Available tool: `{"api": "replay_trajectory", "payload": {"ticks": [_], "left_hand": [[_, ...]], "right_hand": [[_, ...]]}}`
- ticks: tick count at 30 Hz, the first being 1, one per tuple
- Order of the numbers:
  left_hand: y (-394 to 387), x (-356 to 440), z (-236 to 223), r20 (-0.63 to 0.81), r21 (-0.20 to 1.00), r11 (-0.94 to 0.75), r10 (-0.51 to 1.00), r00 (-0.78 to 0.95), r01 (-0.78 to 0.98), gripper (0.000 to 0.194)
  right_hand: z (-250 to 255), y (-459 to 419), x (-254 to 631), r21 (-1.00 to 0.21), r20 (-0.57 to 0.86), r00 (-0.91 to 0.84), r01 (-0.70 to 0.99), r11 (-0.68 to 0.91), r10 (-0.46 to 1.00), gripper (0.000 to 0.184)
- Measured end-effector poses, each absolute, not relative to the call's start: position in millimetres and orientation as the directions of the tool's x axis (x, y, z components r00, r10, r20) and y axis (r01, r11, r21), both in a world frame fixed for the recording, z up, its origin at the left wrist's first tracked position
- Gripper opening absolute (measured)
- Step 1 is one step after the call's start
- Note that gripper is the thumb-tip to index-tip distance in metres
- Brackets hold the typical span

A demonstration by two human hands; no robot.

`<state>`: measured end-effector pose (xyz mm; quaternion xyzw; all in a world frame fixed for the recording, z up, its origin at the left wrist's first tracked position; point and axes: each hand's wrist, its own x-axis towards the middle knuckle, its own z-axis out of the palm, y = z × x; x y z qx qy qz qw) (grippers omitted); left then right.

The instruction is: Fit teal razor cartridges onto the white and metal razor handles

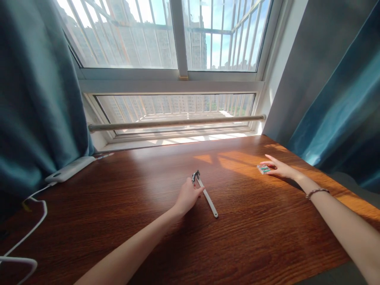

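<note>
My left hand (189, 196) is closed at the head end of a tool with a long white handle (209, 201) and a dark metal head. The handle has a hole at its near end and slants toward me on the right. My thumb lies against the handle, while the other fingers are partly hidden by the hand. Farther right, my right hand (278, 166) grips a small clear plastic case (263, 169) with green and pale contents between thumb and fingers. One finger sticks out above it. The case is at the tabletop; its exact contents are too small to make out.
Both hands work over a brown wooden table (154, 170). On its left side lies a white power strip (71, 169) with a white cable (44, 209). A window rail (178, 123) runs behind the far edge. Blue curtains (38, 91) hang at both sides.
</note>
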<state>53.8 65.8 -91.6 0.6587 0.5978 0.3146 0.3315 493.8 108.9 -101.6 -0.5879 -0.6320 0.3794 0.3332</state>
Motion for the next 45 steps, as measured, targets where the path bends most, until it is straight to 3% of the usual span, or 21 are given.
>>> {"api": "replay_trajectory", "payload": {"ticks": [7, 12, 15, 19, 22, 25, 30, 37, 45], "left_hand": [[78, 71, -93, 0.043, 0.684, -0.084, 0.996, 0.075, 0.724, 0.033], [86, 79, -93, 0.034, 0.609, -0.077, 0.997, 0.072, 0.789, 0.036], [91, 82, -91, 0.018, 0.593, -0.070, 0.997, 0.074, 0.802, 0.034], [95, 89, -91, 0.009, 0.601, -0.067, 0.997, 0.078, 0.796, 0.032], [96, 94, -94, 0.010, 0.623, -0.059, 0.998, 0.067, 0.780, 0.032], [96, 94, -96, 0.016, 0.663, -0.051, 0.998, 0.053, 0.747, 0.032], [92, 88, -96, 0.027, 0.784, -0.054, 0.998, 0.053, 0.618, 0.031], [76, 95, -93, -0.100, 0.974, 0.063, 0.981, 0.166, 0.219, 0.018], [74, 143, -94, -0.165, 0.968, 0.212, 0.942, 0.294, -0.136, 0.020]], "right_hand": [[-93, 105, 494, -0.855, -0.031, -0.082, 0.519, 0.016, 0.996, 0.092], [-77, 105, 474, -0.737, 0.114, -0.018, 0.669, 0.097, 0.993, 0.089], [-68, 95, 425, -0.628, 0.213, 0.020, 0.769, 0.121, 0.977, 0.071], [-77, 54, 323, -0.594, 0.201, -0.086, 0.781, 0.191, 0.976, 0.023], [-91, 20, 253, -0.548, 0.159, -0.222, 0.791, 0.273, 0.962, 0.023], [-97, 5, 212, -0.486, 0.158, -0.203, 0.836, 0.255, 0.966, 0.016], [-98, 18, 207, -0.405, 0.155, -0.124, 0.897, 0.177, 0.980, 0.007], [-93, 29, 280, -0.313, 0.241, 0.022, 0.948, 0.056, 0.970, 0.018], [-110, 35, 387, -0.224, 0.343, 0.228, 0.962, -0.156, 0.912, 0.025]]}}
